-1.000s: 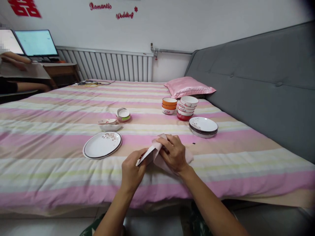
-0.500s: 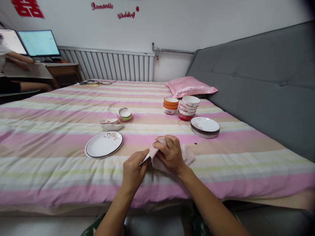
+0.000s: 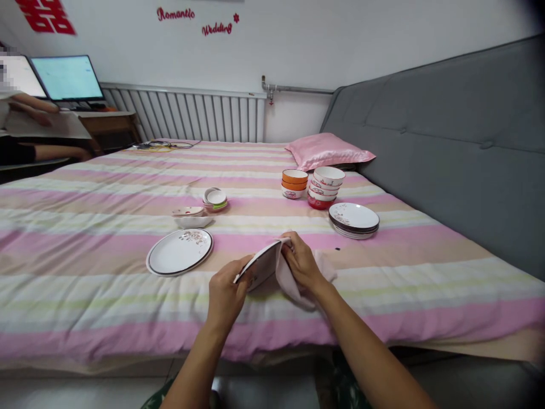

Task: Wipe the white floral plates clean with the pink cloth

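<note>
My left hand (image 3: 227,289) is closed on the near left edge of a tilted white plate (image 3: 264,266) with a dark rim. At the plate's right edge, my right hand (image 3: 301,262) grips a pale pink cloth (image 3: 292,284), which folds over the rim and trails down onto the bedspread. The plate is held above the bed, its face turned partly away, so its pattern hardly shows. To the left lies an oval white plate (image 3: 179,253) with a flower print. Right of my hands stands a stack of plates (image 3: 354,218).
Small dishes (image 3: 192,220) and little bowls (image 3: 215,199) sit behind the oval plate. Orange bowls (image 3: 294,180) and red-and-white bowls (image 3: 326,187) are stacked near a pink pillow (image 3: 330,150). A grey headboard (image 3: 443,142) borders the right. A person (image 3: 34,119) sits far left.
My right hand and the cloth have shifted to the plate's right edge, uncovering more of the plate. My left hand still holds the opposite edge, slightly farther left.
</note>
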A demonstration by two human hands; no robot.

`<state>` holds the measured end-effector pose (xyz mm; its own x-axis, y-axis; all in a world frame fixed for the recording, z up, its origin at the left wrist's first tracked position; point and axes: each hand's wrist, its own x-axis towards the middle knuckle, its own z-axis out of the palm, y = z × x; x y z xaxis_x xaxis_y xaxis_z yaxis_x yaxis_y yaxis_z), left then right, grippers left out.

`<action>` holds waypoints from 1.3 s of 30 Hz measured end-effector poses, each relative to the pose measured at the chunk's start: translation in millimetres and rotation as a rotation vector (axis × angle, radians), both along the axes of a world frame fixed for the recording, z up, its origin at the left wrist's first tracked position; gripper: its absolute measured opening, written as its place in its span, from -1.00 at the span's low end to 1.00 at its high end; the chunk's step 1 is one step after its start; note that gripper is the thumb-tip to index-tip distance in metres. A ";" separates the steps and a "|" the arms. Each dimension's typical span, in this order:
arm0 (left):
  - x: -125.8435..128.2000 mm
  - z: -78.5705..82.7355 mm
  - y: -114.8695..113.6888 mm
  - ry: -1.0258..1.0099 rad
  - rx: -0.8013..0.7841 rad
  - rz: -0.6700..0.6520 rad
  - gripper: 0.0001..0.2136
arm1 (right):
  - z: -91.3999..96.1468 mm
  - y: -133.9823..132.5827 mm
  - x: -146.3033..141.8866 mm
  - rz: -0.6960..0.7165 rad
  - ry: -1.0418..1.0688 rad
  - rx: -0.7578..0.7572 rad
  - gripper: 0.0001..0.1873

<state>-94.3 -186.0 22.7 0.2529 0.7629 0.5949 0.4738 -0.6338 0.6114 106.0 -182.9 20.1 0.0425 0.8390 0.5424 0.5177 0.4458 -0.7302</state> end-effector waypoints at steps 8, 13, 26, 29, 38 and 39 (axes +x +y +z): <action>-4.6 8.6 0.3 -0.053 -0.164 0.053 -0.78 | -19.7 8.0 2.6 -0.011 0.066 -0.160 -0.81; -9.9 11.0 2.1 -0.043 -0.212 0.082 -0.78 | -39.0 15.2 0.9 -0.002 0.094 -0.241 -0.77; -20.9 12.4 6.4 -0.031 -0.244 0.269 -0.79 | -42.8 9.0 -11.2 -0.040 0.096 -0.296 -0.79; -21.5 9.7 7.8 -0.020 -0.263 0.281 -0.79 | -28.1 5.0 -10.8 -0.093 0.098 -0.175 -0.80; -4.3 -3.9 0.9 0.212 -0.389 0.134 -0.78 | 14.8 -1.1 10.4 -0.188 -0.242 0.248 -0.84; -2.5 -2.4 -0.3 0.170 -0.355 0.115 -0.77 | 15.0 -1.1 10.5 -0.158 -0.262 0.254 -0.84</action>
